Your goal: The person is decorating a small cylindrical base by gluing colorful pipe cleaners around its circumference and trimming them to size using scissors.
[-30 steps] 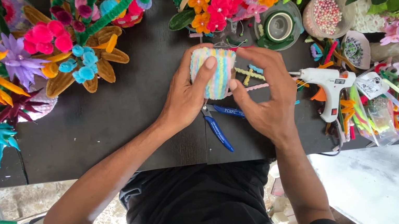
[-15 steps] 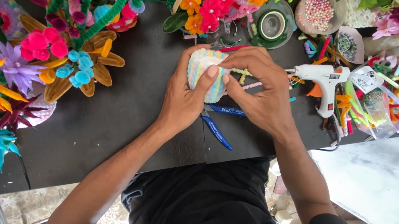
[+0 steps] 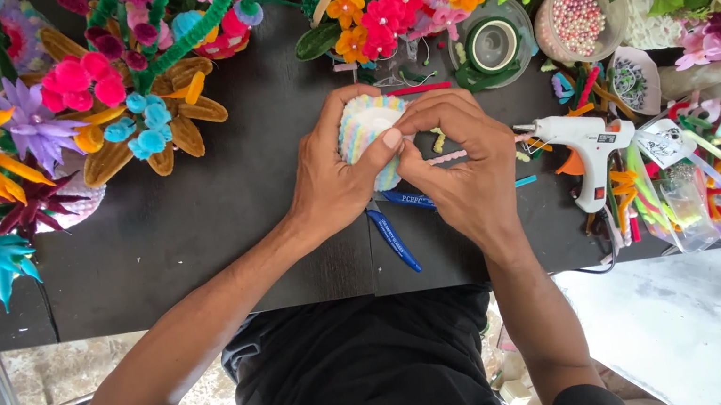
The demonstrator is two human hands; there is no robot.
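Observation:
Both hands meet over the middle of a black table (image 3: 193, 227). My left hand (image 3: 337, 173) cups a small round piece wound from pastel fuzzy wire (image 3: 361, 126), with its thumb pressed on the near side. My right hand (image 3: 459, 159) closes around the piece's right edge, fingers curled over its rim. Blue-handled pliers (image 3: 393, 231) lie on the table just under my wrists.
A white glue gun (image 3: 585, 145) lies right of my right hand. Behind it stand a roll of green tape (image 3: 492, 45) and a bowl of pearl beads (image 3: 579, 19). Fuzzy-wire flowers (image 3: 116, 96) crowd the back and left; loose wire stems (image 3: 672, 184) pile at right.
The hands have turned the pastel piece so that its round open end faces up. Both hands stay close together at the same spot on the table.

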